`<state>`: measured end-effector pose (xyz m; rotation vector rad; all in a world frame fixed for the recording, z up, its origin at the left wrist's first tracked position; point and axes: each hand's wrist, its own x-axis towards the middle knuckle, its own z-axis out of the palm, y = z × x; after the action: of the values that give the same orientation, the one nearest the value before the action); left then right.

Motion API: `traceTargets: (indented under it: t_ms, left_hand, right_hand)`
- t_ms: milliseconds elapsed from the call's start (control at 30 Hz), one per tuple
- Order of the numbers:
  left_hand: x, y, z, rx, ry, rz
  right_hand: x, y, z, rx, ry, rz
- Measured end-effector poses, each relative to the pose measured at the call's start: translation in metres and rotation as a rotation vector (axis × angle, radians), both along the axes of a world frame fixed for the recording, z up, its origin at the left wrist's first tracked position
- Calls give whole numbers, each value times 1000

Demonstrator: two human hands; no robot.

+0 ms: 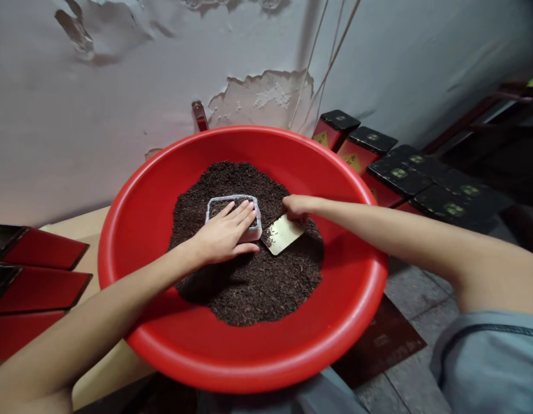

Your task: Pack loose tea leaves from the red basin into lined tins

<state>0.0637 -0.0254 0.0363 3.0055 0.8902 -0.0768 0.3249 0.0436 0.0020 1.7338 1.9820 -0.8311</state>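
Observation:
A big red plastic basin (249, 368) holds a heap of dark loose tea leaves (266, 293). Set in the heap is a squarish container lined with clear plastic (250, 234), with tea leaves inside. My left hand (225, 233) lies flat across its top, fingers stretched out and a little spread, covering part of the contents. To its right, my right hand (297, 207) grips the far edge of a gold-coloured tin lid (284, 234), shallow and rectangular with rounded corners. A few leaves cling to the lid, and its near corner is close to the container.
Red tins with black lids (399, 169) stand in a group behind the basin at the right. More red tins (42, 287) lie at the left on a pale board (91, 221). A wall with peeling paint (266, 95) rises behind. Grey floor tiles (417, 287) show at lower right.

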Motion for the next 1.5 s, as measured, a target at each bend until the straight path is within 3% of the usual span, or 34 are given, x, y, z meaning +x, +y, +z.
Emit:
traceTargets:
  t_ms: [133, 267, 367, 467, 567, 700, 867, 1200, 1500]
  left_hand:
    - [-14, 12, 17, -13, -248, 31]
    - [-38, 24, 36, 54, -594, 287]
    - [-53, 32, 39, 12, -675, 455]
    - [-61, 39, 35, 5, -712, 523]
    - [-64, 42, 31, -23, -713, 554]
    - [-60, 35, 32, -113, -691, 524]
    - [-53, 27, 34, -134, -644, 539]
    - [-52, 21, 36, -200, -931, 537]
    - [-53, 27, 33, -177, -869, 591]
  right_hand:
    - [20, 14, 43, 145, 84, -36]
    - [50, 28, 88, 373, 168, -41]
    - [60, 36, 115, 529, 348, 8]
    - [47, 33, 135, 645, 480, 88]
    - [14, 15, 147, 794, 443, 187]
    - [-29, -20, 150, 999, 388, 336]
    - [-51, -49, 142, 1189, 312, 551]
    - [-48, -75, 127, 1312, 175, 885]
    - [-32, -69, 107, 1338, 242, 936]
